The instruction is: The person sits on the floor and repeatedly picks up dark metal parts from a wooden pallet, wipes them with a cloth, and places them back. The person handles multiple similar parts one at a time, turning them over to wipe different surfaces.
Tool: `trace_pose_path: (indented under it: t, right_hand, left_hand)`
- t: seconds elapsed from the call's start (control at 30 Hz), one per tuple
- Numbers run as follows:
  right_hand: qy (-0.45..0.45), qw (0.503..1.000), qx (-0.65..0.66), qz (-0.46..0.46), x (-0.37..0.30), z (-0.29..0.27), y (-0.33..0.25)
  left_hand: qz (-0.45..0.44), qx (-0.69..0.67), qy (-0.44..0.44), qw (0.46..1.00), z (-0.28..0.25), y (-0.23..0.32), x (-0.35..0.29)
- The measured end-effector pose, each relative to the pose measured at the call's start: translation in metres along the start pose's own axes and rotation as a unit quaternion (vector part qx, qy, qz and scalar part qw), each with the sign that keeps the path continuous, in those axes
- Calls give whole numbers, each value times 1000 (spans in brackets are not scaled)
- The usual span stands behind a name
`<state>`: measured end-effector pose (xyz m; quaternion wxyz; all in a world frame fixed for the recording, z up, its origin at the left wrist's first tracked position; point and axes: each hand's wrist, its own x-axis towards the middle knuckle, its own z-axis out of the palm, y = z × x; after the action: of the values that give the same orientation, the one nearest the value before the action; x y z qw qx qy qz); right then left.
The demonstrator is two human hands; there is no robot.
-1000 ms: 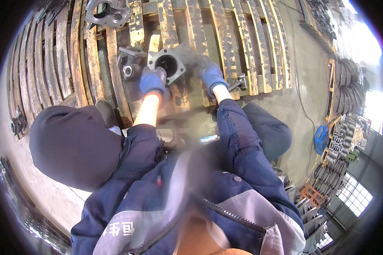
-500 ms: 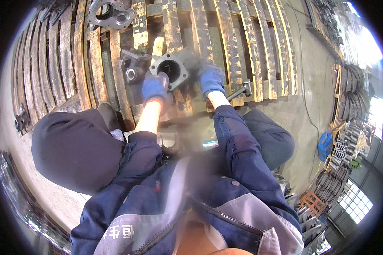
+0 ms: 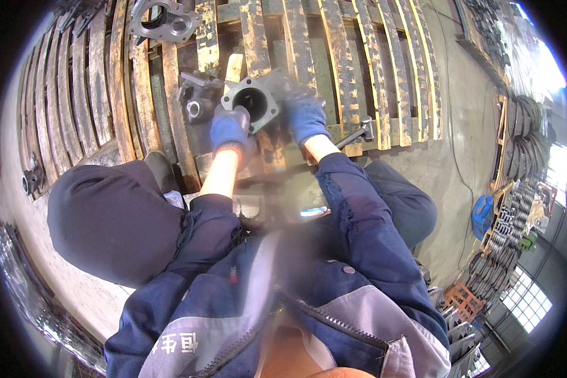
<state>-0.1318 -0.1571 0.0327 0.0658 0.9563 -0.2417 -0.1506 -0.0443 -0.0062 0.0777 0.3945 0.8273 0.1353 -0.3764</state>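
A grey metal casting (image 3: 266,115) with a square bolt-holed flange and a wide round bore rests on the wooden pallet, bore facing up. My left hand (image 3: 228,129), in a blue glove with dark fingers, is closed on the near left edge of its flange, thumb near the bore. At the casting's right side is my right hand (image 3: 307,118), gloved the same way; a blur hides its fingers and what they may hold. Just right of that wrist lies a hammer (image 3: 365,129), handle angled toward me. A darker, smaller casting (image 3: 198,101) sits left of the flanged one.
Wooden pallet slats (image 3: 372,63) with gaps between them spread beneath the parts. Another flanged casting (image 3: 181,26) lies at the far left. My knees flank the pallet's near edge. To the right are a cable (image 3: 452,138), a blue container (image 3: 482,217) and stacked metal parts (image 3: 507,217).
My right hand has shifted slightly left, closer to the flanged casting. My left hand and the casting look unmoved.
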Motion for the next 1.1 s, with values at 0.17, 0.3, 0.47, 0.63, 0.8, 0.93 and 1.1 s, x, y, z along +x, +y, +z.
trace_pose_path:
  t: [0.17, 0.3, 0.47, 0.63, 0.8, 0.93, 1.1]
  right_hand:
    - [-40, 997, 61, -41, -3, -9, 5]
    - [-70, 986, 146, 26, -6, -12, 14]
    - [2, 983, 168, 77, -6, -3, 19]
    - [-26, 987, 146, 60, 1, 13, 20]
    - [-87, 989, 121, 17, 6, 10, 23]
    - [-118, 977, 170, 51, 2, -10, 29]
    - [-129, 969, 192, 88, 6, -23, 29]
  left_hand:
    - [10, 30, 58, 998, 0, 9, -13]
    - [26, -28, 49, 998, 4, 2, -4]
    - [56, -7, 70, 996, 13, -23, 23]
    - [103, -15, 57, 993, 15, -34, 33]
    - [46, 50, 71, 995, 12, -21, 21]
    - [50, 6, 67, 997, 8, -11, 12]
    - [28, -50, 54, 997, 7, -5, 3]
